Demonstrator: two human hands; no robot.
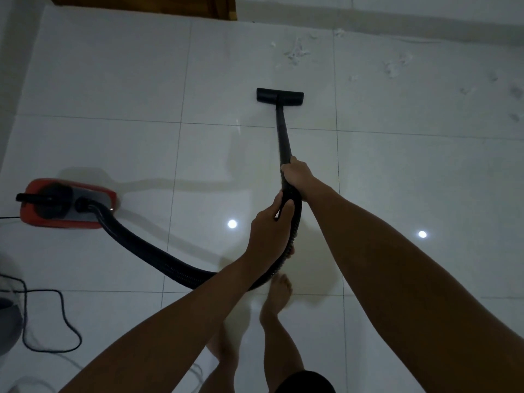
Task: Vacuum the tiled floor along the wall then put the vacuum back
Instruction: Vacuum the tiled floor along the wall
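Down on the shiny white tiled floor [113, 80], both hands were wrapped around the vacuum's long black tube [284, 137]. The right hand [296, 175] was higher up, with its fingers curled tight around the tube where it met the black bendy ribbed hose [147, 252]. The left hand [269, 228] was just below it, fingers and thumb closed around the curved top part of the hose. The two hands were near each other but not touching.

The tube ran forward to the flat black floor brush [280, 95], which sat on a tile, a little way from the white wall [425, 7]. Small white bits of fluff [296, 52] lay on the floor between the brush and the wall, off to the right.

The hose bent down past a bare foot [279, 290] and went left to the red and grey vacuum box [68, 204], which sat on the floor well apart from the brush. A thin black cord [63, 316] looped on the tiles near the left edge.
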